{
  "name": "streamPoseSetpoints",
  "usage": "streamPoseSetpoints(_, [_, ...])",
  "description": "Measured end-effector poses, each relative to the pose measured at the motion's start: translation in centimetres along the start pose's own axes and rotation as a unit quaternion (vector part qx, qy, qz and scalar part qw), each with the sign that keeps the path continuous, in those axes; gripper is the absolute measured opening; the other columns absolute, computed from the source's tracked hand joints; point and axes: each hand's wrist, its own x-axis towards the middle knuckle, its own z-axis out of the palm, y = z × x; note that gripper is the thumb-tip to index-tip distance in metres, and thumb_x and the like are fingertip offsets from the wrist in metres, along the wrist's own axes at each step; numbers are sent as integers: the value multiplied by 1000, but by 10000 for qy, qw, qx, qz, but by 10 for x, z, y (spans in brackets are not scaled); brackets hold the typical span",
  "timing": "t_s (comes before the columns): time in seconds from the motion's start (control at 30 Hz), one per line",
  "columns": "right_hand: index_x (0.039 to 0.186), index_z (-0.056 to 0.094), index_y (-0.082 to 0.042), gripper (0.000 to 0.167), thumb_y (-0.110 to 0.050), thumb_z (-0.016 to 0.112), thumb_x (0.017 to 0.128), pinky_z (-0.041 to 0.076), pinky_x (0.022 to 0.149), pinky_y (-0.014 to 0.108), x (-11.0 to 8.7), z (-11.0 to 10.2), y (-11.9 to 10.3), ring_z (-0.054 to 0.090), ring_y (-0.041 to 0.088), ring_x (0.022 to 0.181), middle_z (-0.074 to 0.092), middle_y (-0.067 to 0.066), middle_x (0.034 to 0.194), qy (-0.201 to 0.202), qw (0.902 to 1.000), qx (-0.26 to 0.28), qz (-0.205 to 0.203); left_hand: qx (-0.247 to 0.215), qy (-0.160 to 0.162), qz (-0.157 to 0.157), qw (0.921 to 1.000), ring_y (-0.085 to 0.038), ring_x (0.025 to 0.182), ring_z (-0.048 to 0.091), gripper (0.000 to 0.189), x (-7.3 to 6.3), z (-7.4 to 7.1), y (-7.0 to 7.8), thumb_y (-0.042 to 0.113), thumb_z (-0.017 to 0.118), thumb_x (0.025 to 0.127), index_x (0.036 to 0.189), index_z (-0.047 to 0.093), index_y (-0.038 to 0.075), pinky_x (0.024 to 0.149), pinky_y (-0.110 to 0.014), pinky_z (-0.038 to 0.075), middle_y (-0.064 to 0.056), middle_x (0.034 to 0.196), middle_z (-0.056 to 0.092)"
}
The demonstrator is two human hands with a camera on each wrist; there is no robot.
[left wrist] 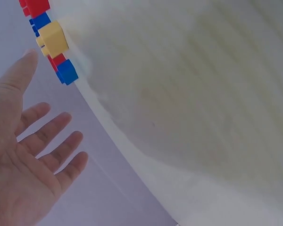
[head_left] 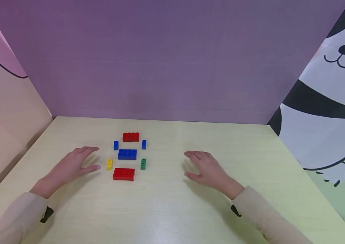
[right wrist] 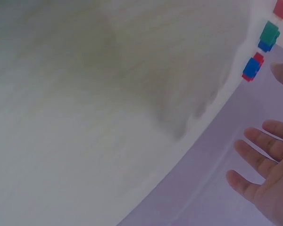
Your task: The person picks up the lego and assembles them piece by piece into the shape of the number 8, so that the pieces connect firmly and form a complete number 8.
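L hand (head_left: 71,164) is hovering over the table (head_left: 166,206), just left of the brick group; R hand (head_left: 210,171) is hovering well to the right of it — both released, fingers loosely extended, gripping nothing.

Step, my read: pre-grasp, no brick being handled. Next move is prob. calling for a hand to come in low and pinch one brick by its sides, thumb vs. fingers; R hand is needing the longer reach.

Bricks are lying left of table centre, approx. in rows: far red brick (head_left: 131,137) at back, small L blue brick (head_left: 116,145) and small R blue brick (head_left: 144,144) flanking just in front, big blue brick (head_left: 127,154) sitting mid, then yellow brick (head_left: 109,164) and green brick (head_left: 143,164) flanking, near red brick (head_left: 123,174) at the near end. Yellow is lying nearest L hand, not touching (small L blue vs. big blue corner — can't tell if touching).

Orientation: studs are facing up. The 3 big bricks are running long axis L-R, the near red a bit skewed; the 4 small ones are pointing front-to-back, yellow slightly off-line.
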Motion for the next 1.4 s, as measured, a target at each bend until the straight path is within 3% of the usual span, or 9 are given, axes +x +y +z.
streamPoseSetpoints(0.4, [126,51,-10,57,-34,70,77,41,96,45,18,3,-27,53,26,114,56,5,125,-335,9955,883,124,-227,-345,20,9991,-39,116,48,58,4,4,14,32,70,78,126,51,7,90,-52,44,-18,126,54])
streamPoseSetpoints(0.77, [127,50,-11,56,-37,68,80,40,99,43,42,8,-46,52,22,116,56,2,127,-707,9889,1284,235,-384,-451,1,9982,-37,115,49,56,10,10,20,30,72,77,125,52,7,90,-51,46,-17,124,55])
streamPoseSetpoints(1.1, [125,52,-8,54,-33,68,80,43,96,40,61,14,-67,54,25,113,56,4,125,-926,9697,2212,457,-731,-461,36,9963,-35,114,52,52,14,15,22,26,72,78,122,54,6,90,-48,46,-14,122,57])
streamPoseSetpoints(1.4, [123,53,-8,49,-27,69,81,46,93,36,74,22,-84,56,22,109,59,6,122,-1044,9568,2670,494,-1052,-557,2,9929,-32,107,55,49,16,15,22,23,72,77,120,55,4,86,-44,50,-14,118,59])
